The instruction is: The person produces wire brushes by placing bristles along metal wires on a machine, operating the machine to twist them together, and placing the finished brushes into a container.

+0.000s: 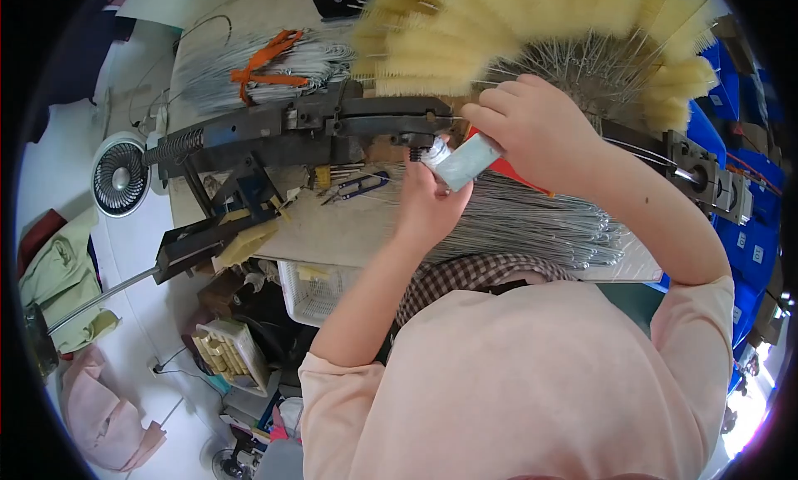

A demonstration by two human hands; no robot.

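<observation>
My left hand is closed just under the tip of a dark metal machine arm. A whitish, shiny thing shows at its fingers, below a small threaded screw. Between my two hands is a pale grey-green rectangular block; its lower end lies against my left thumb. My right hand is closed, with bent fingers beside the arm's tip and over the block's upper end. What its fingertips hold is hidden. A red piece shows below my right hand.
Yellow bristle brushes on wire stems fan out at the back. Many bent metal wires lie in front; another wire bundle has an orange tie. Blue-handled snips lie left of my left hand. A fan stands at left, blue bins at right.
</observation>
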